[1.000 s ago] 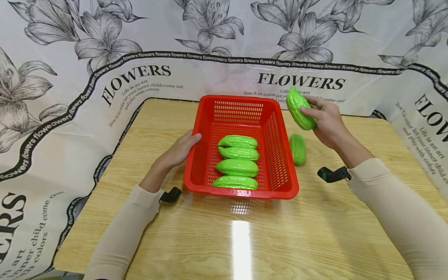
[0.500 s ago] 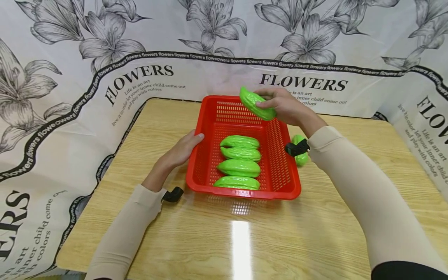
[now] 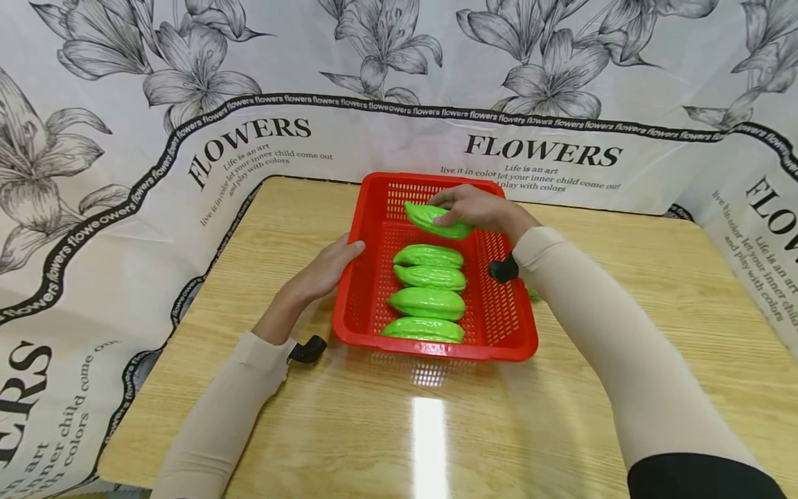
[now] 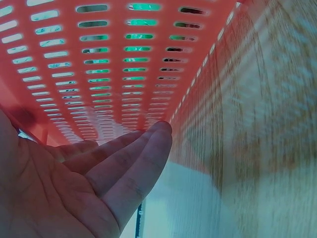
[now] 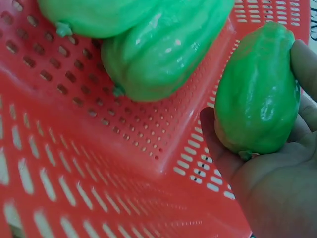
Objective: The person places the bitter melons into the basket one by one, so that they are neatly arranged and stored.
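In the head view, a red plastic basket with slotted walls stands on the table. Four-sided rim aside, its floor holds several green bitter melons lying crosswise in a row. My right hand holds another bitter melon inside the basket, near the far wall and beyond that row. The right wrist view shows thumb and fingers around this melon. My left hand holds the basket's left rim, thumb over the edge; in the left wrist view its fingers lie along the outer wall.
Just right of the basket, a further green bitter melon is mostly hidden behind the right forearm. A wooden table carries everything. Behind it hangs a white cloth printed with flowers and lettering.
My right hand has carried its bitter melon leftward from beyond the basket's right side, then down into the basket. The left hand has stayed at the left rim.
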Available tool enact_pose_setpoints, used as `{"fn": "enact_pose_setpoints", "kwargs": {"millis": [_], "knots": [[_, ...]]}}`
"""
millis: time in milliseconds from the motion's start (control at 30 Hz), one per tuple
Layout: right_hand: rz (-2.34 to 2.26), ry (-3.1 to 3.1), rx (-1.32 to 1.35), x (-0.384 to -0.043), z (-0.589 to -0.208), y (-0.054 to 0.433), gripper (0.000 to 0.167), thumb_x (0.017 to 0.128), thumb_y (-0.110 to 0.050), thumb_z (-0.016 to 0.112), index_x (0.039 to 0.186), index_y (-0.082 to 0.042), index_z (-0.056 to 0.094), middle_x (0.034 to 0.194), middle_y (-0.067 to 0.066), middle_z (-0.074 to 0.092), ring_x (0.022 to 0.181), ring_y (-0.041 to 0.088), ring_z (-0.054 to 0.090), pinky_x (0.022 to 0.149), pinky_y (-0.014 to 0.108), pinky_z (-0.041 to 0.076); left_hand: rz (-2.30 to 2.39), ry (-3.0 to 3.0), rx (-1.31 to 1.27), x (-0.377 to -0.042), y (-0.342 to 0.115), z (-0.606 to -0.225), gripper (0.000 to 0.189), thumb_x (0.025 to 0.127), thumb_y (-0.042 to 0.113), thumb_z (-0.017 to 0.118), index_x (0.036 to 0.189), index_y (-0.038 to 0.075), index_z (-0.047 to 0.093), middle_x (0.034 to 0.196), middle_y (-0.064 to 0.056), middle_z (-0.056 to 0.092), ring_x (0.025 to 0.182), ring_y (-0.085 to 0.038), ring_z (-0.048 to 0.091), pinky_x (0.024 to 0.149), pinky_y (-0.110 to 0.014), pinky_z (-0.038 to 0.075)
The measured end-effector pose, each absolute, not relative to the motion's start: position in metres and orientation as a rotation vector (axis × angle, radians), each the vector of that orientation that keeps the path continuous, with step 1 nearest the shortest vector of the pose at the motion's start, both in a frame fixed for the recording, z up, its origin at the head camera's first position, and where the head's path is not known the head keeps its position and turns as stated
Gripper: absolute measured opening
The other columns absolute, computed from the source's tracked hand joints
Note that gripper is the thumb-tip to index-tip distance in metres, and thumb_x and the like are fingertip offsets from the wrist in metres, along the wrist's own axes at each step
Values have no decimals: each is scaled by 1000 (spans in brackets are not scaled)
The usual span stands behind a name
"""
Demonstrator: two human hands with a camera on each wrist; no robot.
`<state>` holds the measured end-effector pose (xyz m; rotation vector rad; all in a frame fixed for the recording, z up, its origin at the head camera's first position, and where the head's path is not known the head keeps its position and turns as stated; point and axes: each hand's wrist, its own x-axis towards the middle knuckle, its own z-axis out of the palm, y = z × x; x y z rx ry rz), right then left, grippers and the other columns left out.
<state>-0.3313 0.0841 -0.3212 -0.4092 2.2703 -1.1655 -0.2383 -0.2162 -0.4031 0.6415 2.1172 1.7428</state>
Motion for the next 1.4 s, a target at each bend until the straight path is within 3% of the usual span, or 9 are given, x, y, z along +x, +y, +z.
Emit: {"fn": "enact_pose_setpoints", "kwargs": {"millis": [367,900,1100,1400], "knots": [[-1009,2274,-463,-335,-339,68,52,99,1,57,149,3,42,153,20,41,135,34,41,114,48,40,1750,2112,633,-238,-217,-404,58,112,37,28,159,5,20,126,-31,61,102,-45,70,77,-46,63],[-1014,2300,-462,-339,-361,75,49,100,-4,57,147,4,45,149,22,46,132,36,46,113,51,41,1745,2123,625,-238,-215,-405,58,112,39,29,160,7,20,129,-30,60,103,-44,70,77,-46,63],[-987,2324,-440,-337,-360,76,52,100,-7,59,149,3,43,154,22,42,141,38,39,118,53,35,1746,2124,633,-238,-215,-405,58,112,39,30,160,6,21,129,-30,60,104,-44,70,78,-45,63],[-1035,2359,-450,-335,-343,80,51,101,-7,57,149,4,42,151,22,45,138,38,42,117,52,36,1742,2122,627,-239,-216,-406,59,111,40,30,160,6,21,128,-31,60,103,-46,69,77,-46,63]]}}
